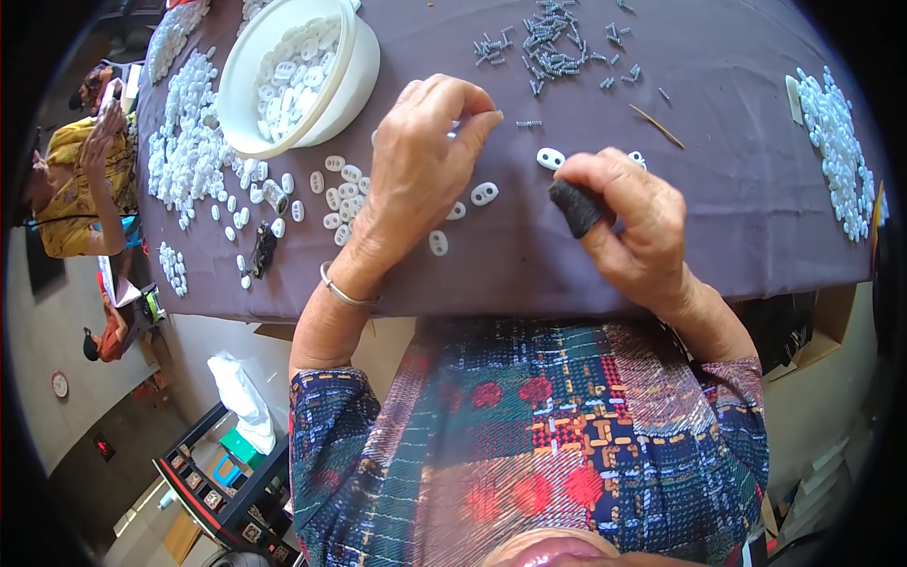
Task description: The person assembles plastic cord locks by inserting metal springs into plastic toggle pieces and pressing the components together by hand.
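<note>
My left hand [420, 161], with a bangle at its wrist, is closed in a pinch above the cloth; whatever lies at its fingertips is too small to make out. A single small metal spring [529, 124] lies just right of those fingertips. My right hand [633, 222], a black cover on its thumb, pinches a white oval cord-lock piece [550, 158] with two dark holes. Another white piece [636, 159] shows partly behind that hand. Between and left of my hands lie loose two-hole pieces, one [438, 243] near the table's front edge.
A white tub [368, 80] of white pieces stands at the back left, beside a heap of small white parts [189, 132]. Several springs [553, 42] are scattered at the back. A thin brown stick [658, 126] and another white heap [836, 151] lie right. People sit at far left.
</note>
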`<state>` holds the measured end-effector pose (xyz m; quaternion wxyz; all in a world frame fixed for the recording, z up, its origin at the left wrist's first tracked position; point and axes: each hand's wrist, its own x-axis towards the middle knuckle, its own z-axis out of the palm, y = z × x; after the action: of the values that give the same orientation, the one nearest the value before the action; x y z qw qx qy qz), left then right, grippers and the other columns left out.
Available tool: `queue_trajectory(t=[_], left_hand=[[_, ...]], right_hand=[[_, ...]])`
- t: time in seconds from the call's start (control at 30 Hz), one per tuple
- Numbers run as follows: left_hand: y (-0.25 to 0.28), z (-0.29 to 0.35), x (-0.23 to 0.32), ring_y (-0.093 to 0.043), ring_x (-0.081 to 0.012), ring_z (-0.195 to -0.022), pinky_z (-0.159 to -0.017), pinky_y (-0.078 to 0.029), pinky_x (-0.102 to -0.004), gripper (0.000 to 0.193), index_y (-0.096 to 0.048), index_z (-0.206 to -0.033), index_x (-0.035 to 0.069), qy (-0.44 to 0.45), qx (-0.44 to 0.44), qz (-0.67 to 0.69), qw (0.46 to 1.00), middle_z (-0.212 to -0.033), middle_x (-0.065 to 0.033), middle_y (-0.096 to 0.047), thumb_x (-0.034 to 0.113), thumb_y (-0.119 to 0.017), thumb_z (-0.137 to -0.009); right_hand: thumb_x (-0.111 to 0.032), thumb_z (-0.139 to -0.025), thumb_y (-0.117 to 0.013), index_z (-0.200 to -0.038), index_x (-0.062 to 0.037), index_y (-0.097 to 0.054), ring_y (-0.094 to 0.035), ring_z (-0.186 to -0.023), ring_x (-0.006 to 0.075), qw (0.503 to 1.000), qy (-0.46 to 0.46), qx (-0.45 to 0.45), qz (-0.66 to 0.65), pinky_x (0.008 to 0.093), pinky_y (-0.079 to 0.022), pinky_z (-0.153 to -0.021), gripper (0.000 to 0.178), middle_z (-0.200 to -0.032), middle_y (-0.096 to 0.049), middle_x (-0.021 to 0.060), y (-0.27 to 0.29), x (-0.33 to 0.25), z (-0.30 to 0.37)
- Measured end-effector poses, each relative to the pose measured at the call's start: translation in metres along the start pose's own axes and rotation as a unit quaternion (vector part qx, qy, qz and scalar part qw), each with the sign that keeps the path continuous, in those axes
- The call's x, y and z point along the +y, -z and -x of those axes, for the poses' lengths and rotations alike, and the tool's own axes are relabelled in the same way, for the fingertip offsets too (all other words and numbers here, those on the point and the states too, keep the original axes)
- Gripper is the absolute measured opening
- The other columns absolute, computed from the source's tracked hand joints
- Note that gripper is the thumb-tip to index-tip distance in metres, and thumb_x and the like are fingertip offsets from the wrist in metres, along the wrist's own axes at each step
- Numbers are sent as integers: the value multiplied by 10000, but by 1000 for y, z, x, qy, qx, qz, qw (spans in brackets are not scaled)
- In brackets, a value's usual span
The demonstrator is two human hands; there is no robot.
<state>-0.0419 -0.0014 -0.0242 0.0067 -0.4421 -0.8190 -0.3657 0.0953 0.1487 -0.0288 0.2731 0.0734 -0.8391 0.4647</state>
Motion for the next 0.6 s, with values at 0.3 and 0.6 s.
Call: queue_trajectory(t=[0.3,0.6], left_hand=[[6,10,16,-575,-65,-640,-564,-460,-191,91,-583,-882,-10,162,47,280,945,-757,-34,-626,21,-619,-804],[7,16,27,-632,-113,-726,-624,-504,-198,155,-591,-941,-38,245,15,351,904,-812,-71,-648,13,-636,-802]], right_hand=[[37,-781,-585,-941,25,-577,-554,-741,110,995,-94,0,-12,213,-442,-641,161,-839,-585,58,18,-13,-8],[67,-731,-584,-910,4,-583,-503,-631,109,997,-56,-33,34,217,-387,-540,189,-757,-546,49,22,-15,-14]])
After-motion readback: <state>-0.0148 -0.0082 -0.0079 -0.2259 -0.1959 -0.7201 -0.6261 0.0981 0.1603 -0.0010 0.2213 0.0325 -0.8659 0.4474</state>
